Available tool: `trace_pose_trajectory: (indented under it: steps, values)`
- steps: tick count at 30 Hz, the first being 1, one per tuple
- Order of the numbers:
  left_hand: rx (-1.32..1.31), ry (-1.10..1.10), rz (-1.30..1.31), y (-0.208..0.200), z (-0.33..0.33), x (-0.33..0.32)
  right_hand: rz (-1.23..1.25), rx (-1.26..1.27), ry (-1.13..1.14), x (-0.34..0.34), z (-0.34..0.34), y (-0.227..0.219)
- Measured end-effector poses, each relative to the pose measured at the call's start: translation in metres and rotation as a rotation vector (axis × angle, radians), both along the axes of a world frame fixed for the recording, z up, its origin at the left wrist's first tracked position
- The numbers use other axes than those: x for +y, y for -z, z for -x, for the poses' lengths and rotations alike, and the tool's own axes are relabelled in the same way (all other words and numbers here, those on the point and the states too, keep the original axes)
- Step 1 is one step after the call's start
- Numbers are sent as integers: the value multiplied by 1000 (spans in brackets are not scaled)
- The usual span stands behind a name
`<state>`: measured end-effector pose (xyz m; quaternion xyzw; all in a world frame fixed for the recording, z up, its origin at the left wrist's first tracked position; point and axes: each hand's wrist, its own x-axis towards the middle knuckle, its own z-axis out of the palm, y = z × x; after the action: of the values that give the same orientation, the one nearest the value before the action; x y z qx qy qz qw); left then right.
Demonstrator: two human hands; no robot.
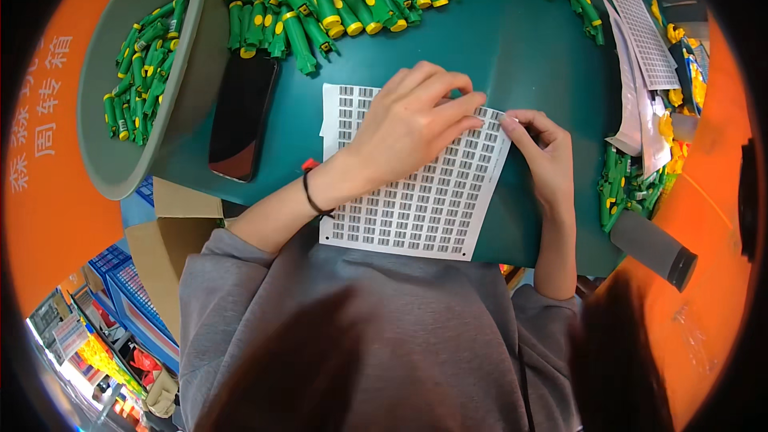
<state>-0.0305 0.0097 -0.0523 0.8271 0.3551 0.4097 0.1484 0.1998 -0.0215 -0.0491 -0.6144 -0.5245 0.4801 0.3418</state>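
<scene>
A white sheet of small printed labels [416, 228], set in a grid of grey blocks, lies on the green table in front of me. My left hand [416, 116] reaches across its upper half, fingers curled, thumb and index tips close together by the upper right corner. Whatever may be between those tips is too small to make out. At that same corner my right hand [546, 152] pinches the sheet's edge between thumb and index finger. Part of the sheet is hidden under my left hand and forearm. A dark band with a red piece circles my left wrist.
Many green tubes with yellow ends [320, 8] are heaped at the table's far side. A grey-green tub [196, 0] holding more stands left, beside a dark phone [244, 116]. On the right are plastic bags [628, 112], more green parts [616, 184] and a grey cylinder [652, 250].
</scene>
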Motion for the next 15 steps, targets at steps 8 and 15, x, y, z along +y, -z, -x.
trace_pose_trajectory:
  steps: [8,15]
  values:
    - [-113,21,-103,21,-1,1,-42,-1,-4,-2,4,4]
    - [-227,41,4,17,5,1,-311,-246,-111,78,24,-5]
